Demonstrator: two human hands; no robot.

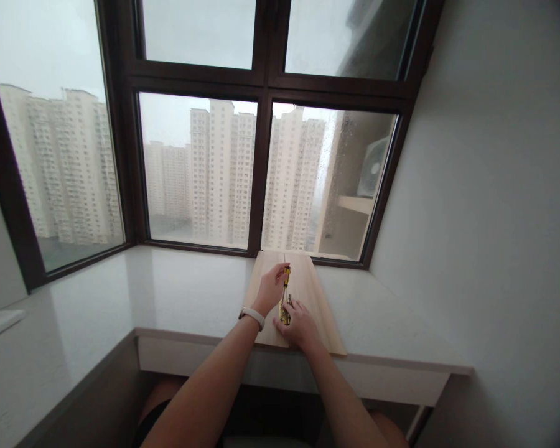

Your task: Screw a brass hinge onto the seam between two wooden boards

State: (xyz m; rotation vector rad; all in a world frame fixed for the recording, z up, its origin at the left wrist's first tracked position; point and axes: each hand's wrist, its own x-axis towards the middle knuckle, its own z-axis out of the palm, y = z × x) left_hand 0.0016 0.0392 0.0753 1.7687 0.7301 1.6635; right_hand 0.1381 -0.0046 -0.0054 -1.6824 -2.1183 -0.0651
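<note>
My left hand (271, 287), with a pale band on its wrist, is closed around the yellow and black handle of a screwdriver (287, 276). The screwdriver stands roughly upright, its shaft running down to a small gold-coloured metal piece (284, 314). Fingers and thumb of my right hand (301, 322) grip that piece from the right, low over the board. Its exact kind is too small to make out, and my right fingers cover part of it. Both hands are above a light wooden board (324, 320).
The board rests on a white windowsill counter (191, 298) and reaches back to the dark window frame (259, 155). A white flat item (0, 323) lies at the far left. A plain wall (485, 218) rises on the right. The counter's front edge runs just before my forearms.
</note>
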